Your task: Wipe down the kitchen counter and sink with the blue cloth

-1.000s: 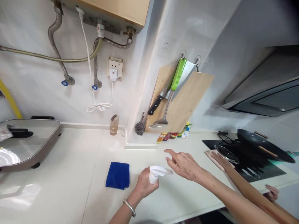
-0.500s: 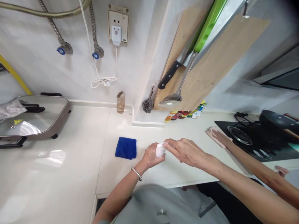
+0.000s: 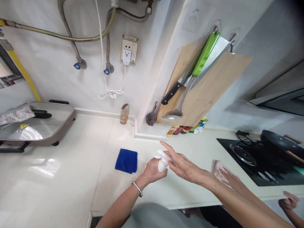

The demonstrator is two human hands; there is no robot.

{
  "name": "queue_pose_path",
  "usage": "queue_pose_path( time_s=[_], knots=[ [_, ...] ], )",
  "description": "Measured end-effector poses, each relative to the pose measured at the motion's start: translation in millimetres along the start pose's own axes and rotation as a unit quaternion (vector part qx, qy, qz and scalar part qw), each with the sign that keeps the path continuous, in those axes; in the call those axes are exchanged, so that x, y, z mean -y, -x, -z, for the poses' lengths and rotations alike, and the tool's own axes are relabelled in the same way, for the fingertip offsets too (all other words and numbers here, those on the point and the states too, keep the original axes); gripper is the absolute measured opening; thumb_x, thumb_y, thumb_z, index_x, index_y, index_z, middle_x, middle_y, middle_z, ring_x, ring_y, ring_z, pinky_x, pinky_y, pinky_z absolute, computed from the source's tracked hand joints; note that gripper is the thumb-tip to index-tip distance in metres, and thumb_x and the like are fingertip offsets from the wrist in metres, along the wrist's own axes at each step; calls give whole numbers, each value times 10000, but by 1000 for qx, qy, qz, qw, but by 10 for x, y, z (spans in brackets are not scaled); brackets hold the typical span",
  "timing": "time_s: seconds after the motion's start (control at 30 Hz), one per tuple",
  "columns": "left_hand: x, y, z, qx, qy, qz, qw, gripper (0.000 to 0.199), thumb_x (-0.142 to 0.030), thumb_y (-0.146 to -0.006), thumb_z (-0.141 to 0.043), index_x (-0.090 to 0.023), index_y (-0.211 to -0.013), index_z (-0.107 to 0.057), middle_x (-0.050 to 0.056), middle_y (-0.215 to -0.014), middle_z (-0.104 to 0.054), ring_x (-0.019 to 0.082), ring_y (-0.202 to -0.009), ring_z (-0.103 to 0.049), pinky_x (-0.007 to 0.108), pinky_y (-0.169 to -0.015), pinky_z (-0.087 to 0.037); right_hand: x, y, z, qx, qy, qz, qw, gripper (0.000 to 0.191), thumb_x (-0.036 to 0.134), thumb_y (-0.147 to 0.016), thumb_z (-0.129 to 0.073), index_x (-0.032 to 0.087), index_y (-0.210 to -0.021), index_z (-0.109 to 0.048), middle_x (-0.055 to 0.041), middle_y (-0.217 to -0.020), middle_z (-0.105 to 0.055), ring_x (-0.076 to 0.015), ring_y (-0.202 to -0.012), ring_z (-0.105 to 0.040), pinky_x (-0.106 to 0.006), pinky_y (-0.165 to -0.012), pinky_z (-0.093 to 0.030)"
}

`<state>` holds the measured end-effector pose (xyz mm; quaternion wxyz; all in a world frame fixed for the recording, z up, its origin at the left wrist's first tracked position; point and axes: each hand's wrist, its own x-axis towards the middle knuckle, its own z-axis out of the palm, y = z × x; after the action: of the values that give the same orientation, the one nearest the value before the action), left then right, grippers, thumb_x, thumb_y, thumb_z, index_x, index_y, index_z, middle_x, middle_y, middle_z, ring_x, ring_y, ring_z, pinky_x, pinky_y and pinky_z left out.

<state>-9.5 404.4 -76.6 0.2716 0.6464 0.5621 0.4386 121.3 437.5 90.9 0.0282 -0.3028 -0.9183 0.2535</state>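
Observation:
My left hand (image 3: 153, 171) is wrapped around a small white object (image 3: 161, 165) with a rounded body; its kind is not clear. A pale, elongated piece on top of it reaches into my right hand (image 3: 184, 164). The index finger of that hand sticks out above the piece, and the other fingers bend around its end. Both hands are over the counter, close together. A folded blue cloth (image 3: 126, 161) lies just left of my left hand. A silver bangle sits on my left wrist.
A co-worker's hand (image 3: 229, 177) presses a pale cloth (image 3: 217, 169) on the counter (image 3: 190, 193) beside the black stove (image 3: 266, 174). An electric pan (image 3: 54, 136) stands at left, a brownish cup (image 3: 124, 114) by the wall. Cutting boards (image 3: 213, 85), knife and ladle hang above.
My right hand has turned, its index finger now extended, and the elongated white piece shows more. The co-worker's hand and cloth moved toward the near edge. The view tilted up slightly.

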Motion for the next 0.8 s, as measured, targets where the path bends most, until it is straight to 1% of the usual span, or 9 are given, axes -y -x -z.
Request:
queue_pose_path(
  time_s=[0.03,0.1,0.2,0.27,0.3,0.4,0.5,0.63,0.8],
  knots=[
    [12,-1,6,5,3,-10,1000,177,-282,-736,-612,-211,-898,-613,30,-852,-695,193,-777,-642,327,-728,-534,-9,-5,14,17,-4,20,1000,793,136,-863,-392,256,-1591,-104,-71,-1271,-663,-174,-1049,-647,-347,-945,-522],
    [49,-1,14,14,9,-29,999,217,-260,-711,-640,-213,-923,-630,21,-871,-702,190,-796,-649,327,-761,-542,-16,-26,65,63,-1,84,994,752,67,-811,-388,285,-1529,-331,-45,-1274,-669,-163,-1125,-626,-396,-1069,-471],
    [118,1,5,14,29,-52,998,308,-296,-710,-689,-211,-1000,-630,41,-969,-720,213,-895,-667,361,-840,-552,-14,-47,183,115,28,173,978,578,9,-764,-393,295,-1176,-683,4,-1164,-722,-170,-1231,-587,-545,-1267,-161],
    [143,9,-4,0,49,-54,997,343,-345,-708,-720,-208,-1007,-621,49,-988,-722,219,-913,-669,370,-850,-552,-27,-27,263,140,38,188,971,519,20,-790,-412,308,-1088,-723,13,-1187,-721,-201,-1350,-510,-609,-1263,17],
    [145,15,-6,-6,57,-55,997,345,-346,-702,-727,-206,-998,-616,48,-978,-719,214,-901,-667,364,-840,-551,-44,-9,291,150,34,179,972,506,49,-819,-434,321,-1147,-707,6,-1258,-696,-218,-1406,-455,-628,-1255,31],
    [105,32,0,-14,49,-54,997,255,-261,-689,-684,-202,-923,-603,32,-888,-692,191,-823,-645,332,-774,-538,-135,44,282,102,33,96,990,541,243,-897,-550,314,-1432,-509,-67,-1526,-491,-260,-1490,-331,-631,-1259,-77],
    [46,36,7,-28,19,-25,999,206,-205,-702,-610,-205,-908,-595,20,-853,-669,170,-785,-629,309,-743,-526,-226,58,160,22,68,26,997,500,375,-915,-570,270,-1403,-541,-110,-1602,-368,-283,-1507,-290,-606,-1253,-178],
    [5,32,7,-23,3,-5,1000,275,-216,-692,-619,-201,-967,-612,36,-899,-687,187,-819,-643,317,-760,-543,-208,42,38,25,70,39,997,503,418,-923,-572,293,-1408,-536,-113,-1585,-396,-292,-1473,-355,-580,-1215,-299],
    [-67,20,32,-1,-35,17,999,240,-204,-696,-585,-198,-927,-651,54,-893,-707,207,-816,-643,346,-796,-548,-93,-36,31,34,41,40,998,386,308,-914,-555,267,-1293,-614,-84,-1308,-656,-238,-1192,-611,-425,-1046,-491]
  ],
)
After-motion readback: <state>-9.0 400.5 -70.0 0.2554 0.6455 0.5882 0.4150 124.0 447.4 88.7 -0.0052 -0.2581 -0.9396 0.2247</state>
